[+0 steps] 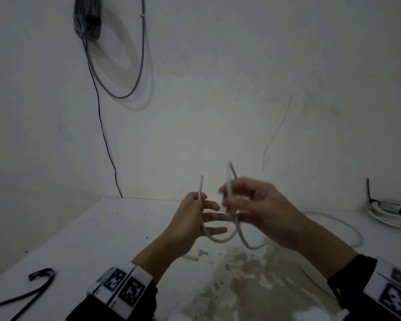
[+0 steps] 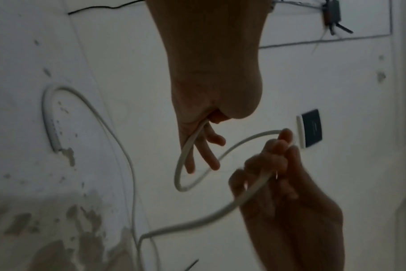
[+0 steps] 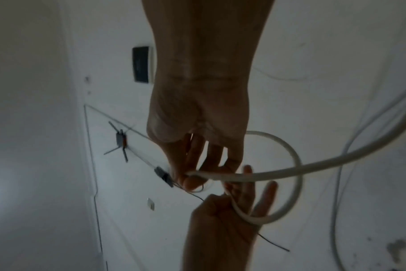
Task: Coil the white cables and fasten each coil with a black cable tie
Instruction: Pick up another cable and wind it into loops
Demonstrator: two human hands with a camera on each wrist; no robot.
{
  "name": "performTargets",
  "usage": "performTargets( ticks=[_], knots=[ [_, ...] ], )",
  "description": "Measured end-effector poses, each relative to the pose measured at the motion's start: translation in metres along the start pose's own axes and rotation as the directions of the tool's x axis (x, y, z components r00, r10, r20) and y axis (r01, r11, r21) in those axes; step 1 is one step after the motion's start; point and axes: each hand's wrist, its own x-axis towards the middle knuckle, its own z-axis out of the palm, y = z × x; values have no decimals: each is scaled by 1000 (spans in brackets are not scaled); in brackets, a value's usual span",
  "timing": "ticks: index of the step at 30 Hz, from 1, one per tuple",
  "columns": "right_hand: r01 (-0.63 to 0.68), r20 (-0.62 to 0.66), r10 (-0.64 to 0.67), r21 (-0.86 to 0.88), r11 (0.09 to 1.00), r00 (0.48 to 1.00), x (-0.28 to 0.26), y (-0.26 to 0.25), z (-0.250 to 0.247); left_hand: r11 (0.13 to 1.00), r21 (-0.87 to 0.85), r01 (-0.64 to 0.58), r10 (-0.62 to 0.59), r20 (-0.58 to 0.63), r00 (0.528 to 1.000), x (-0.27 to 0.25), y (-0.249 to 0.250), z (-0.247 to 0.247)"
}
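A white cable (image 1: 218, 240) sags in a loop between my two hands above the white table (image 1: 97, 230). My left hand (image 1: 200, 200) pinches it near its free end (image 1: 201, 184), which points upward; the other fingers are spread. In the left wrist view the cable (image 2: 181, 165) runs out from under the left thumb. My right hand (image 1: 228, 198), blurred, grips the cable a little further along, with a bend sticking up above it. In the right wrist view the fingertips (image 3: 190, 180) pinch the cable (image 3: 278, 174). A black cable tie (image 1: 41, 280) lies at the table's near left.
A tied coil of white cable (image 1: 394, 212) lies at the far right of the table. Loose white cable (image 1: 347, 225) trails behind my right arm. A grey cable bundle (image 1: 88, 19) and a thin black wire (image 1: 104, 135) hang on the wall.
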Motion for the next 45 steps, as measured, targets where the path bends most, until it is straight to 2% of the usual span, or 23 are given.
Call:
performTargets(
  ticks=[2, 4, 7, 11, 14, 18, 23, 28, 29, 30, 33, 35, 38, 40, 45],
  knots=[
    [37, 148, 7, -290, 956, 989, -7, 7, 6, 988, -147, 56, -51, 39, 998, 2, 6, -3],
    [61, 229, 52, -463, 884, 972, -9, 17, 9, 956, -269, 116, -92, 101, 991, 2, 10, -5],
    [14, 221, 123, -534, 845, 968, -7, 26, 9, 936, -314, 162, -113, 167, 979, 1, 14, -8],
    [93, 218, 79, -679, 728, 973, -3, 28, 12, 906, -367, 211, -168, 146, 975, 3, 10, -12],
    [102, 254, 140, -747, 656, 957, -3, 32, 17, 889, -389, 241, -196, 151, 969, 5, 4, -11],
    [80, 244, 266, -859, 505, 933, -5, 32, 12, 851, -489, 194, -158, 115, 981, 4, 0, -11],
    [-13, 150, 332, -897, 442, 931, -7, 18, -3, 801, -581, 146, -95, 117, 989, 4, -1, -14],
    [-80, 68, 414, -940, 330, 908, -6, 11, -15, 790, -583, 187, -57, 233, 971, -3, -2, -9],
    [-86, 60, 400, -937, 337, 915, -6, 11, -18, 791, -582, 191, -55, 243, 969, -4, -1, -8],
    [-92, 65, 378, -919, 384, 923, -6, 12, -21, 787, -589, 186, -52, 236, 970, -5, -1, -8],
    [-179, 62, 307, -697, 694, 950, -10, 14, -18, 775, -609, 165, -46, 206, 978, -5, 1, -10],
    [-208, -50, 221, -582, 786, 974, -12, 15, -12, 790, -583, 190, -70, 223, 972, -6, 3, -10],
    [-154, -118, 101, -672, 724, 988, -10, 17, -9, 834, -506, 221, -106, 245, 964, -7, 5, -12],
    [-155, -120, 99, -718, 678, 988, -9, 18, -11, 884, -408, 230, -135, 249, 959, -6, 6, -15],
    [-184, -134, 127, -749, 637, 983, -8, 20, -12, 964, -113, 241, -212, 226, 951, -8, 12, -14]
  ],
)
